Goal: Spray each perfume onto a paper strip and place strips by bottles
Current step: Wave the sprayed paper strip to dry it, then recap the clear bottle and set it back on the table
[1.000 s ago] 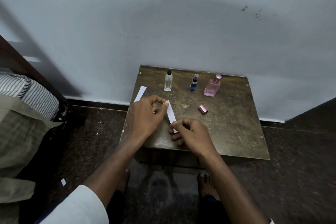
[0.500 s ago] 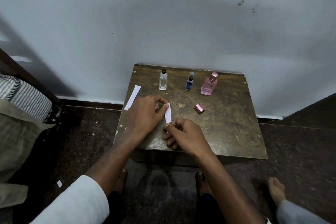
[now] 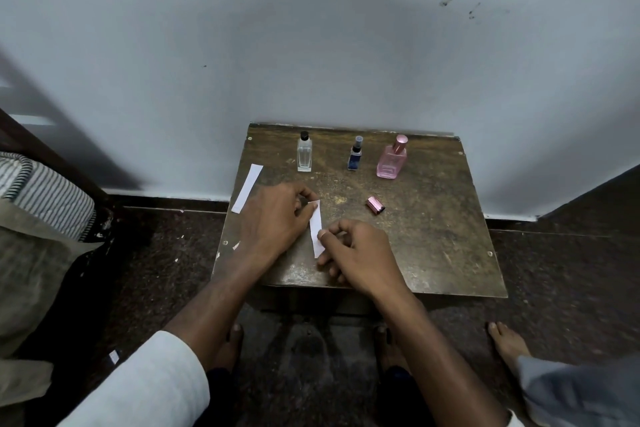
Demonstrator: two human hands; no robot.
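A spare paper strip (image 3: 247, 188) lies at the worktop's (image 3: 433, 246) left edge. The left hand (image 3: 273, 218) pinches the top of a second strip (image 3: 316, 227) while the right hand's (image 3: 356, 253) fingers (image 3: 323, 235) pinch its lower end. Behind stand the clear bottle (image 3: 304, 157), blue bottle (image 3: 355, 159) and uncapped pink bottle (image 3: 392, 159), its cap (image 3: 375, 204) lying loose. Opposed pulling could probably tear the strip; the cap might roll.

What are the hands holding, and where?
A white paper strip: the left hand pinches its top end, the right hand pinches its lower part.
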